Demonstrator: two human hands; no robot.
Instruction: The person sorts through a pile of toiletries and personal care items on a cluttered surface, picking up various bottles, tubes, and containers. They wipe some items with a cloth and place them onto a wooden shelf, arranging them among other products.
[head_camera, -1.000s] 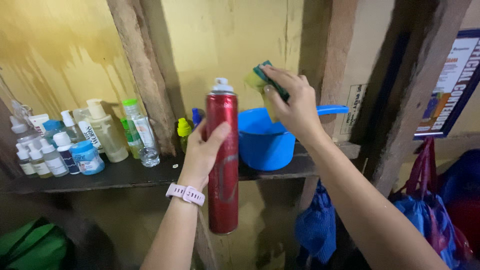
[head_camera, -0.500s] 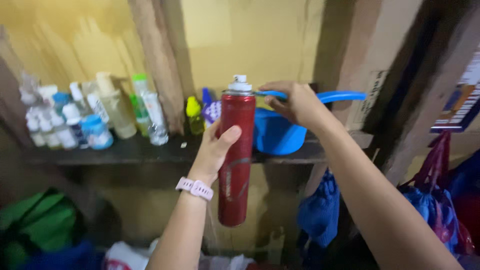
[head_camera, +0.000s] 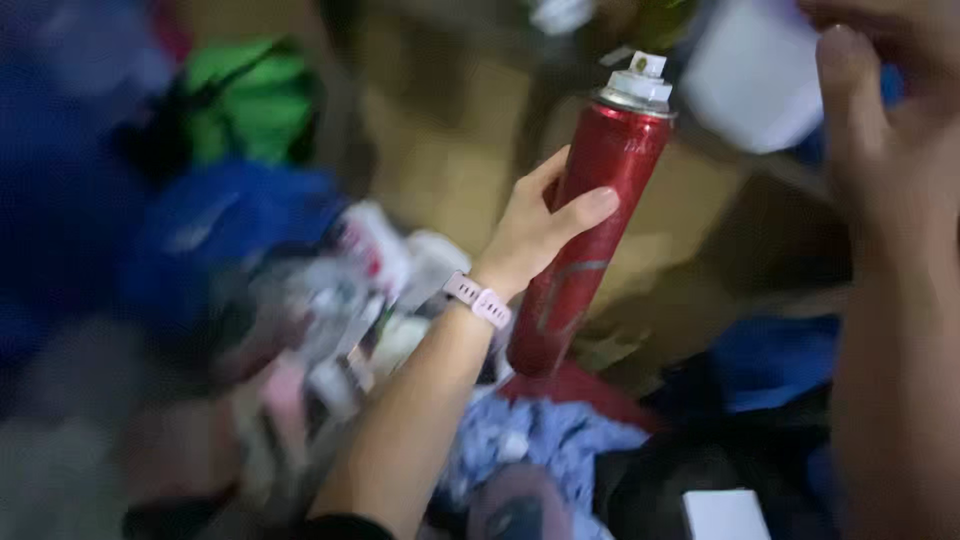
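Between thumb and fingers of left hand (head_camera: 535, 235), clenched round its middle: tall red spray can (head_camera: 575, 290), held up in the air, tilted a little to the right, cap off, white nozzle (head_camera: 647, 65) bare on top. To the right of those fingers, well apart: right hand (head_camera: 880, 130), raised and blurred; cannot tell if open or closed.

Judged as a holding step; further handling asks for a firm grip and the nozzle kept turned away.

Far left of the fingers: blue cloth heap (head_camera: 220, 240), green bag (head_camera: 250, 100) above it. Above right: pale blurred package (head_camera: 760, 85). Below: small white box (head_camera: 725, 515). Labels too blurred to tell.
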